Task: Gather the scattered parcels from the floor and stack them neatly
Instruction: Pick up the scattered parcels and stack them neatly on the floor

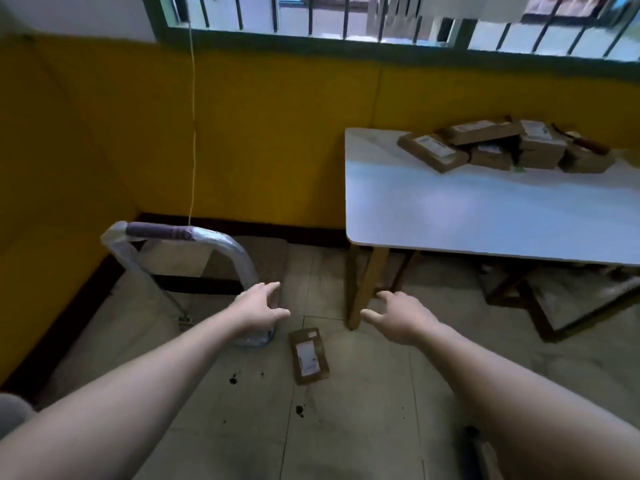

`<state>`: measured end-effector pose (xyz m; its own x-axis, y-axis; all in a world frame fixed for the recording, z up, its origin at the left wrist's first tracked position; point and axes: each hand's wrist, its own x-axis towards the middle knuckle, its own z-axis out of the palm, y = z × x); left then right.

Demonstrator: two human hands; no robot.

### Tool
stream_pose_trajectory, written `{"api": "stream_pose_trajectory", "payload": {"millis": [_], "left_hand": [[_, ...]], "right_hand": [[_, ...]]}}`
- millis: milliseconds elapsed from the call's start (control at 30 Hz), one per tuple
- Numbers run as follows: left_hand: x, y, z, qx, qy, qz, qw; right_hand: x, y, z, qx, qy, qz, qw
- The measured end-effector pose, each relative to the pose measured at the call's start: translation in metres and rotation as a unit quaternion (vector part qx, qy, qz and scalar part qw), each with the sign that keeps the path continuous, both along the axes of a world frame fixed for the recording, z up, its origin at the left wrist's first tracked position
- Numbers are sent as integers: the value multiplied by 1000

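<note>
One brown cardboard parcel [309,356] with a white label lies flat on the tiled floor, between my two outstretched arms. My left hand [260,310] hovers above and left of it, fingers spread and holding nothing. My right hand [398,315] hovers above and right of it, fingers loosely curved, also holding nothing. Neither hand touches the parcel. Several more brown parcels [502,145] lie in a loose, uneven pile at the far right of the white table [467,209].
A trolley with a wrapped metal handle [180,237] stands at the left by the yellow wall. The table's wooden leg [362,289] is just right of the parcel. A dark frame [554,306] lies under the table. Dirt specks dot the floor.
</note>
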<state>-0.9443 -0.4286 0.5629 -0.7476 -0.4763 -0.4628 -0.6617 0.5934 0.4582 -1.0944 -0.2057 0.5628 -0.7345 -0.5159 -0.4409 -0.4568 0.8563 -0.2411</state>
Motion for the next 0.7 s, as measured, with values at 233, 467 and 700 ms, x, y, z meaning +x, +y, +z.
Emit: {"api": "stream_pose_trajectory", "payload": {"millis": [233,467,700], "left_hand": [[-2,-46,-120,78,-42,52,995],[-26,-63,-307,124,-43,118,984],[-51,-63,-499,163,-38,189,968]], "right_hand": [[-3,-61,-116,41,-65,3,997],[-40,-96,-301,2,-82,-1,997],[-59,-114,-500,-20,-132,-18,991]]}}
